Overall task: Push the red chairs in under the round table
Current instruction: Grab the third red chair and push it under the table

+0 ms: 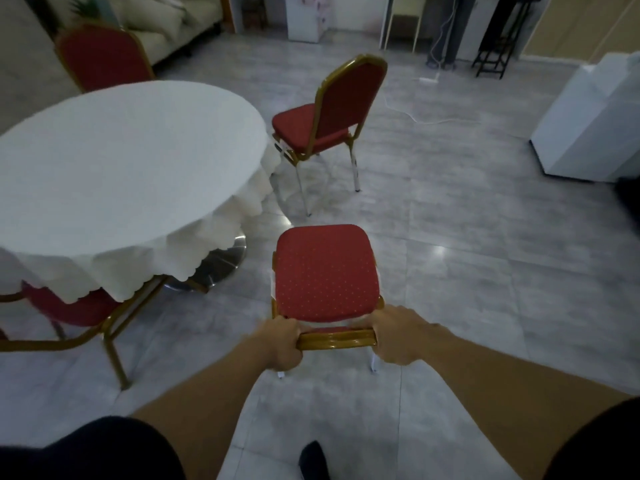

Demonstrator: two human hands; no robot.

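A red chair with a gold frame (323,271) stands on the floor right in front of me, to the right of the round table (121,161) and clear of its white cloth. My left hand (282,344) and my right hand (398,336) each grip an end of its backrest's top rail. A second red chair (332,109) stands farther off, its seat front near the table's right edge. A third chair (72,311) sits at the lower left with its seat partly under the cloth. A fourth chair (104,55) is behind the table.
A white cabinet (588,119) stands at the right. A white cable (415,116) runs across the grey tiled floor behind the second chair. A sofa (166,26) and a black stand (498,43) line the far wall. The table's metal base (221,265) shows below the cloth.
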